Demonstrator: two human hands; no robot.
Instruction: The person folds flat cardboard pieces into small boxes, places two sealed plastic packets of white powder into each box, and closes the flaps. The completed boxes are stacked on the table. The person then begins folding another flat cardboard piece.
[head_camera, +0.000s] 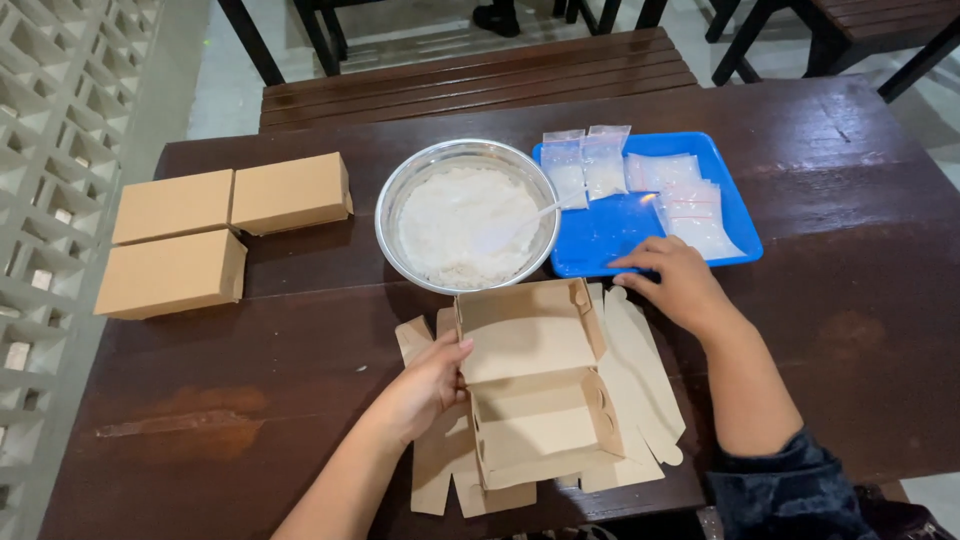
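We note the dark wooden table filling most of the view, with a slatted bench beyond its far edge. At table centre stands a round metal bowl of white powdery material, a pale spoon resting in it. Just right of the bowl, nearly touching its rim, lies a blue tray carrying small clear filled bags. Three closed brown boxes sit grouped near the left table edge, well apart from the hands.

Directly before us, near the front edge, an open cardboard box rests on a stack of flat unfolded carton blanks, its lid flap raised toward the bowl. Our left hand grips the box's left wall, thumb at the upper corner of that wall, fingers curled around the outside. Our right hand lies flat and unclenched, fingers spread, holding nothing, fingertips on the tray's near rim, just right of the box lid.

Bare tabletop remains left of the box and right of the tray.
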